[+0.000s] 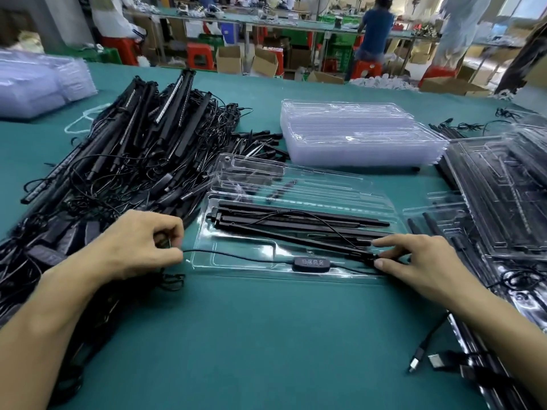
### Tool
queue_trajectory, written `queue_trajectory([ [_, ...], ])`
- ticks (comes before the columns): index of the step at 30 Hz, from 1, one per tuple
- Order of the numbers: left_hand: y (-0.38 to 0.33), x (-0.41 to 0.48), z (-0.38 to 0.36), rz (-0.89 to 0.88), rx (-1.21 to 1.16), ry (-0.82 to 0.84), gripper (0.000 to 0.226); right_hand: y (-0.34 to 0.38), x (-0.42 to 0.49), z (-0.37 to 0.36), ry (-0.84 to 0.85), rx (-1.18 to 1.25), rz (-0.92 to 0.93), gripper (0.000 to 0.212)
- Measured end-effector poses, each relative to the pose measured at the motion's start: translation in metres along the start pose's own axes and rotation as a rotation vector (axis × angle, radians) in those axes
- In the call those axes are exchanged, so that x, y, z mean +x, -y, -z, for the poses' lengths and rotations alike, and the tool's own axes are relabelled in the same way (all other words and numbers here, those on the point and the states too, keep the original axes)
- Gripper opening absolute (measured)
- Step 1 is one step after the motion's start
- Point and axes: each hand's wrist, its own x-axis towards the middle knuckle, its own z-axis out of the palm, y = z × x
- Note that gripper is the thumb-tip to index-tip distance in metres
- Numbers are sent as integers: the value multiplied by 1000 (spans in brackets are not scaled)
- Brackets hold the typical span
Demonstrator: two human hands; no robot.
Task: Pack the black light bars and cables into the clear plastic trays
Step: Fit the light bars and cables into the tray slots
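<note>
Fingers [174,247] of the left hand [139,247] are curling tight and pinching a thin black cable [236,257] just off the left edge of an open clear tray [260,273]. The thumb and forefinger of the right hand [420,258] are pinching the end of a black light bar [296,240] at the tray's near right corner. The cable is stretching between both hands across the tray's front section, with its inline controller [312,262] lying on the plastic. Further bars [296,216] are sitting side by side in the tray behind it. A tangled heap of bars and leads [133,149] is crowding the green worktop [251,335] at left. A stack of empty trays [355,137] is waiting beyond, and filled trays [497,187] are piling up at right.
</note>
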Motion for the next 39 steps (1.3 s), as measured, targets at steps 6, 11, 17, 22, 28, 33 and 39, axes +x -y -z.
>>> queue_trajectory([
  [6,10,12,-6,66,341,-229,13,0,-1,1,9,4,7,25],
  [11,19,28,-30,15,684,-317,11,-1,-3,1,12,54,13,26],
  [17,26,43,-22,19,720,-409,13,0,-8,-2,5,71,64,25],
  [22,14,53,-19,24,569,-438,7,0,-9,-2,17,101,78,21],
  [28,-33,70,-16,19,297,-449,16,-1,-8,0,25,103,91,18],
  [33,-90,76,-39,-70,184,-364,24,3,-6,1,51,36,96,15],
  [39,-97,101,-67,119,304,-318,61,11,1,8,138,-3,55,19],
])
